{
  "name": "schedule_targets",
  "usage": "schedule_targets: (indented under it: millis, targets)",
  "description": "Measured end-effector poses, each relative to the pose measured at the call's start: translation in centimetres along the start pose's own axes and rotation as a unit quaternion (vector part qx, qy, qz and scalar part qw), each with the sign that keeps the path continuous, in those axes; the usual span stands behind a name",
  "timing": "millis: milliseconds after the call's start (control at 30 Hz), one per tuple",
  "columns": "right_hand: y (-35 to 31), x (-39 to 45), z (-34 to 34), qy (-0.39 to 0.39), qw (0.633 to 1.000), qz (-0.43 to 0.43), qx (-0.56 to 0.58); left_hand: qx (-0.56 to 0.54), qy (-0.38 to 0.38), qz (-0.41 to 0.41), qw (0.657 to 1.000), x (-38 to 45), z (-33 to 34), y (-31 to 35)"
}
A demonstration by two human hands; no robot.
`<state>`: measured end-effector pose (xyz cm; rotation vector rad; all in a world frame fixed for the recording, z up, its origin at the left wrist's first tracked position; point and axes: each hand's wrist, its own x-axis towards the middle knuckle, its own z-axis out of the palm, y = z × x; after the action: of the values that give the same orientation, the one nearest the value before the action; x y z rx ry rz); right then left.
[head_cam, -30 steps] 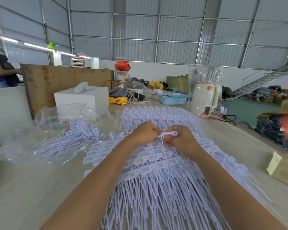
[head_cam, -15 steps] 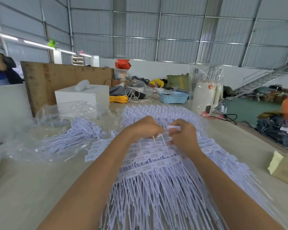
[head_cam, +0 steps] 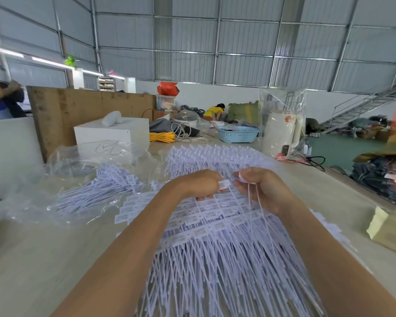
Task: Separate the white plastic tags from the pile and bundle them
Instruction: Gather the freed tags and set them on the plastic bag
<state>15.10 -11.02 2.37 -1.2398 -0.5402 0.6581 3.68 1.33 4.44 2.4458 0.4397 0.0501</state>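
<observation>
Early going: left hand (head_cam: 201, 185) and right hand (head_cam: 264, 188), grips pinching single tags (head_cam: 224, 185), big pile (head_cam: 215, 248) unsorted; bagged bundle (head_cam: 96, 191) centre-left.

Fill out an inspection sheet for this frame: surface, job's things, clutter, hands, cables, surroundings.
Surface: pale wooden worktable.
Job's things: broad pile of white plastic tags mid-table; more white tags in a clear plastic bag to the left.
Clutter: white box, light blue plastic basket, white appliance in clear wrap.
Hands: left hand grips a tag head; right hand pinches tags whose thin tails hang down.
Cables: yellow coiled cord, black cable.
Surroundings: warehouse hall, metal staircase, people in the background.
</observation>
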Motion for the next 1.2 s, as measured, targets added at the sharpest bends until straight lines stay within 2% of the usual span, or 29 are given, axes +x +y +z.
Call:
schedule_targets:
  millis: [100, 167, 233, 467, 600, 767, 1067, 1133, 1200]
  targets:
    - [0.9, -0.1, 1.1, -0.04, 0.996, -0.01, -0.074, 0.027, 0.009, 0.025, 0.999, 0.2, 0.1, -0.2]
    - [1.2, -0.4, 1.6, -0.063, 0.994, -0.021, -0.087, 0.006, 0.045, 0.055, 0.997, 0.3, 0.1, -0.5]
    - [1.3, -0.6, 1.9, -0.052, 0.989, -0.045, -0.132, -0.03, 0.074, 0.068, 0.995, 0.3, -0.1, -0.7]
    - [1.5, 0.1, 1.4, 0.008, 0.989, -0.094, -0.117, -0.009, 0.118, 0.01, 0.993, 0.5, -0.7, -1.3]
    - [1.6, 0.2, 1.0, -0.021, 0.985, -0.132, -0.112, -0.095, 0.104, -0.005, 0.99, 0.3, -0.5, -1.2]
    - [1.7, 0.0, 0.8, -0.04, 0.963, -0.163, -0.213, -0.131, 0.143, -0.026, 0.981, 0.6, 0.2, -0.9]
    - [2.0, 0.2, 1.7, 0.011, 0.921, -0.214, -0.324, -0.218, 0.107, -0.067, 0.968, 1.1, 0.1, -1.1]
    - [2.5, 0.5, 1.4, 0.023, 0.901, -0.224, -0.372, -0.25, 0.075, -0.077, 0.962, 0.8, -0.1, -1.1]
    - [2.9, 0.9, 0.7, 0.069, 0.88, -0.221, -0.415, -0.296, 0.022, -0.061, 0.953, 0.4, -0.6, -0.8]
